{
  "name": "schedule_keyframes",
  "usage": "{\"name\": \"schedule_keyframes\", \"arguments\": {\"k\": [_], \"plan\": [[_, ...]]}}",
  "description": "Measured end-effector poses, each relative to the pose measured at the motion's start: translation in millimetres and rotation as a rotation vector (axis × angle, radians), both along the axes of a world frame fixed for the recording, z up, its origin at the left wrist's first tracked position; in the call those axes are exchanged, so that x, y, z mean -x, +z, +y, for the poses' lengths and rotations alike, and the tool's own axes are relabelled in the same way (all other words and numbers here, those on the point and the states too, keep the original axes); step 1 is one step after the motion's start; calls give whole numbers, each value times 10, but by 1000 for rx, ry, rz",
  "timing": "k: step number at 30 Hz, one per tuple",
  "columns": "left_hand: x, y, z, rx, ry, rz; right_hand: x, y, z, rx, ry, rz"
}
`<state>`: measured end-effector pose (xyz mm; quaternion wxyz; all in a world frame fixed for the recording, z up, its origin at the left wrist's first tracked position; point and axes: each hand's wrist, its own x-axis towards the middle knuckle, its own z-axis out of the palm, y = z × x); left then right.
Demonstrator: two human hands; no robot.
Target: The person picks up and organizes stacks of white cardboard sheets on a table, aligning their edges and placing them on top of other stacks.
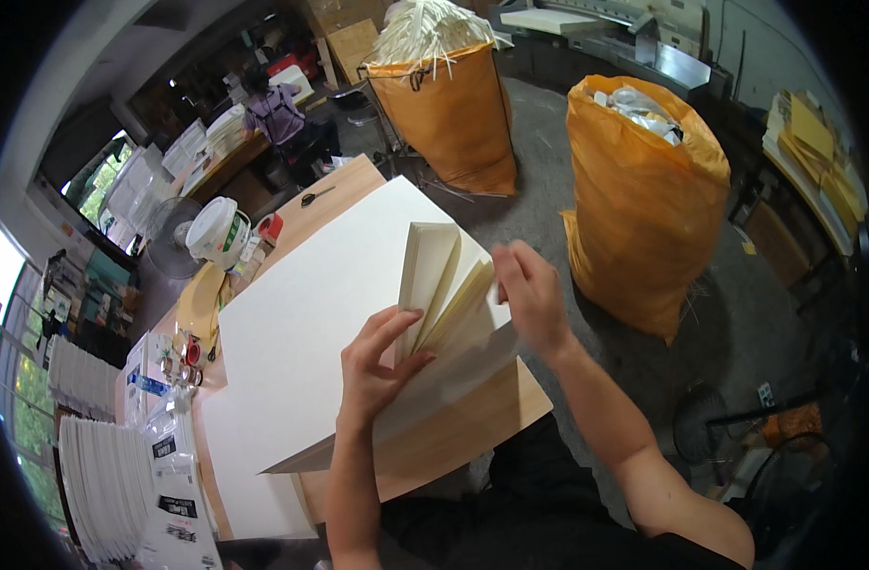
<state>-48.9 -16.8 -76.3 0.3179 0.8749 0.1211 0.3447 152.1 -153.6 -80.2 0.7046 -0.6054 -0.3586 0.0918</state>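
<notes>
My left hand (pixel 382 356) grips the lower end of a stack of narrow cream paper sheets (pixel 428 271), thumb on one side and fingers on the other. The sheets fan apart into a white left part and a yellower right part. Just beside the upper right corner of the sheets is my right hand (pixel 532 294), its fingers curled together and slightly blurred. Whether it pinches a sheet or anything else is hidden. Under both hands lies a large white board or sheet (pixel 302 313) on the wooden table (pixel 472 432).
Scissors (pixel 317 196), a white bucket (pixel 216 231) and tape rolls (pixel 193 353) lie along the table's far left side. Stacked white sheets (pixel 102 489) stand at lower left. Two orange sacks (pixel 444 123) (pixel 634 209) stand beyond. Another person (pixel 278 114) sits at the back.
</notes>
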Motion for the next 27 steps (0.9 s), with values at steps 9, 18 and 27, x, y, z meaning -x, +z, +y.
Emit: {"name": "schedule_keyframes", "arguments": {"k": [9, 18, 27], "plan": [[36, -20, -14, -536, -81, 131, 213, -316, -204, 394, 320, -843], [-6, -117, 103, -477, 1, 173, 331, -255, -181, 451, 300, -797], [-25, -147, 114, -420, -28, 142, -355, -385, -527, 453, -22, -354]]}}
